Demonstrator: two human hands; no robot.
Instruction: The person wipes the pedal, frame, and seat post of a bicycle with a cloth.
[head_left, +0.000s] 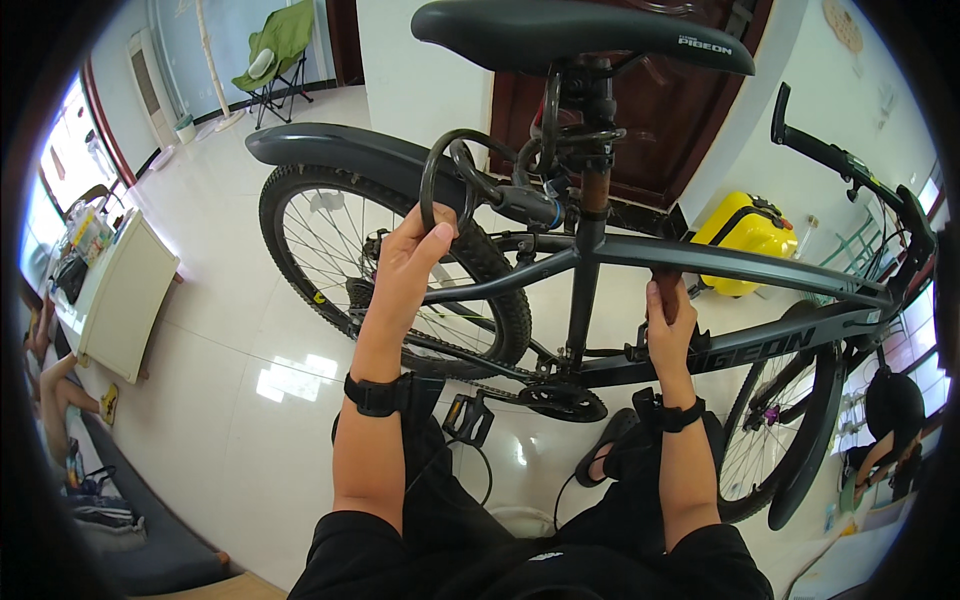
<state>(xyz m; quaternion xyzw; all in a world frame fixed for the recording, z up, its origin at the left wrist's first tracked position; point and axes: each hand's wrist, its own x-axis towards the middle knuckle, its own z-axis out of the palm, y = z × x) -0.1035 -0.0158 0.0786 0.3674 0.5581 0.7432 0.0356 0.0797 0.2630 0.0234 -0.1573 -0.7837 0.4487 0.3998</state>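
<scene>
Before me stands a dark grey Flying Pigeon bicycle (667, 255), its saddle (577, 37) at the top of the view. My left hand (420, 247) grips a loop of the black coiled cable lock (442, 142). The lock's thick barrel (529, 206) lies behind the seat post (598, 112), where the cable wraps round. Just under the top tube, my right hand (670, 322) holds a dark reddish-brown item (666, 289); its exact kind is unclear. Below my left hand are the rear wheel (397, 262) and the chainring (562, 401).
A yellow suitcase (742, 244) stands behind the frame. The handlebar (825, 154) and front wheel (757, 435) extend right. A pedal (469, 420) sits between my legs. At left are a loaded white cabinet (124, 300) and a person's leg (64, 397). A green folding chair (277, 49) stands far back.
</scene>
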